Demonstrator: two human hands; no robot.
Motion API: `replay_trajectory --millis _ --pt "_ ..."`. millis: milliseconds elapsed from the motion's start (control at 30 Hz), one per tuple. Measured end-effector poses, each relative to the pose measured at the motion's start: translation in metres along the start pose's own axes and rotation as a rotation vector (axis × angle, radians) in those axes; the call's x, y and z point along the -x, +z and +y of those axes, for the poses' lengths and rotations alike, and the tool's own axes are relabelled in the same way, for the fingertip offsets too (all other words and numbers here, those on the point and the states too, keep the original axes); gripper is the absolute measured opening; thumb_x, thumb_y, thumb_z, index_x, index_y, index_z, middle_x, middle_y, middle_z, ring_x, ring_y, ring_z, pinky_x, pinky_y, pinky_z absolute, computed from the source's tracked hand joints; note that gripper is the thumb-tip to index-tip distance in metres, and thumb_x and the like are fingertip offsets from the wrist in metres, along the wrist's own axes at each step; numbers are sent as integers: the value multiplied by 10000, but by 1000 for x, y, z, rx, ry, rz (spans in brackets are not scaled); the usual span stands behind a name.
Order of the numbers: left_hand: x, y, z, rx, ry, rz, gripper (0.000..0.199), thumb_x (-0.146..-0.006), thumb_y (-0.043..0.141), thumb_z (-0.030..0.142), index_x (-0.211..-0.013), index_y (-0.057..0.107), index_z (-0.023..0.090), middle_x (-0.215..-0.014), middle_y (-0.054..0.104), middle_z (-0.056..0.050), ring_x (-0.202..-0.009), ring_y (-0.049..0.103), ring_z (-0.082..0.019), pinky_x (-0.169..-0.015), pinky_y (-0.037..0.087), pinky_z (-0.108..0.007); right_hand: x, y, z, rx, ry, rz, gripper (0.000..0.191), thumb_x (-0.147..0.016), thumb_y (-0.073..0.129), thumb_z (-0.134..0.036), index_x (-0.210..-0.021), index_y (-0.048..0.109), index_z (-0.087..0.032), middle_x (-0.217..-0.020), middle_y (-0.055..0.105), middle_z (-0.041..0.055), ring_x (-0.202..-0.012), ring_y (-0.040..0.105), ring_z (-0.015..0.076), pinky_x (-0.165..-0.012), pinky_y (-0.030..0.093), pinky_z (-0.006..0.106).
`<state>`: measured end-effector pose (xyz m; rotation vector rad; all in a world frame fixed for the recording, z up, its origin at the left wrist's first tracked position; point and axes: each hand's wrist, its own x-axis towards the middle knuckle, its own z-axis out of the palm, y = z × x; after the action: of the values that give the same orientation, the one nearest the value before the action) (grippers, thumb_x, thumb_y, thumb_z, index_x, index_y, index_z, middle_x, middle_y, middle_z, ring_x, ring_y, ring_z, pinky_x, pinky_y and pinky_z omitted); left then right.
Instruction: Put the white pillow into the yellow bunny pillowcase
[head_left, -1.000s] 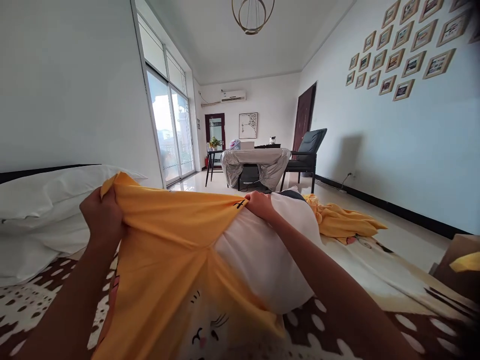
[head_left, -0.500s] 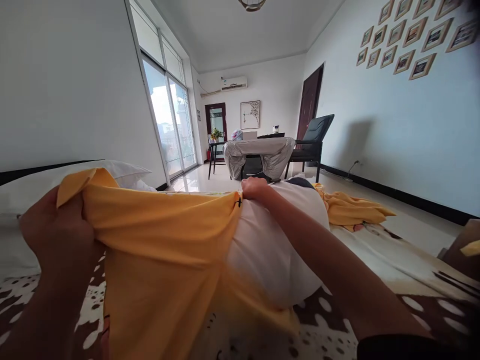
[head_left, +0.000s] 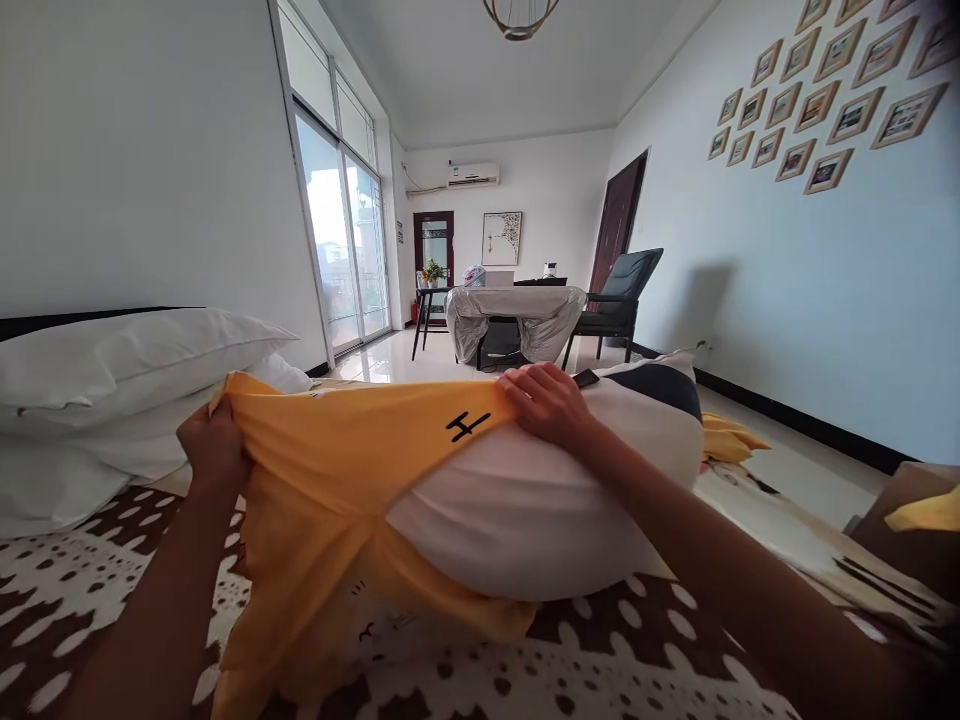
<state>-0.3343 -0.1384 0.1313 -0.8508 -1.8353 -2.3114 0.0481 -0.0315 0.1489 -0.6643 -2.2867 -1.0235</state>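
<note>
Stretching between the two hands, a yellow pillowcase (head_left: pixel 315 460) lies in front of the person, on a bed with a brown and white spotted sheet (head_left: pixel 592 655). The left hand (head_left: pixel 214 445) has its fingers closed around the upper left corner of the pillowcase, and the cloth is bunched in the fist. The right hand (head_left: pixel 546 405) has its fingers bent over the other end of the upper edge, gripping the cloth there; its thumb is hidden, so I cannot tell where it presses. Under the right hand is a white pillow (head_left: pixel 540 520), of which the left part is covered by the yellow cloth, while the right part is bare. On the pillowcase a black mark similar to the letter H is printed near the right hand, and lower there are small black lines. To the left, near the left hand, some white pillows (head_left: pixel 142 375) are piled. Beyond the bed stand a covered table (head_left: pixel 517 298) and a black chair (head_left: pixel 626 290). At the far right is a brown box (head_left: pixel 919 560).
</note>
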Motion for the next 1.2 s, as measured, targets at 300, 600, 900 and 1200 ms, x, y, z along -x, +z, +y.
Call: replay_trajectory --millis 300,600,900,1200 --pt "-20 20 -36 -244 -44 3 129 -680 621 212 -726 535 128 -663 450 47 -622 398 -94 -542 352 -209 -21 10 -61 -95 -229 112 271 -914 365 -130 -770 589 -181 -751 575 50 -748 458 178 -713 313 317" --pt "139 4 6 -412 1222 -1036 173 -844 463 167 -997 525 219 -1003 584 -47 -960 532 -197 -892 402 -332 -18 49 -68 -372 -78 -153 145 -860 457 -195 -876 594 -154 -871 614 73 -850 517 198 -783 357 317" --pt "173 72 -42 -628 1128 -1277 291 -850 503 449 -861 581 169 -904 626 -65 -900 566 -223 -889 360 -403 60 75 -69 -582 -49 -548 842 -767 573 -548 -1462 249 -199 -1513 253 141 -1390 206 290 -1093 145 509" --pt "185 100 -20 -662 905 -1496 366 -814 475 409 -576 586 154 -643 644 -104 -693 612 -237 -833 395 -417 111 78 -79 -366 -2 -469 568 -822 500 -140 -1381 422 -199 -1354 484 190 -1227 458 325 -949 364 502"
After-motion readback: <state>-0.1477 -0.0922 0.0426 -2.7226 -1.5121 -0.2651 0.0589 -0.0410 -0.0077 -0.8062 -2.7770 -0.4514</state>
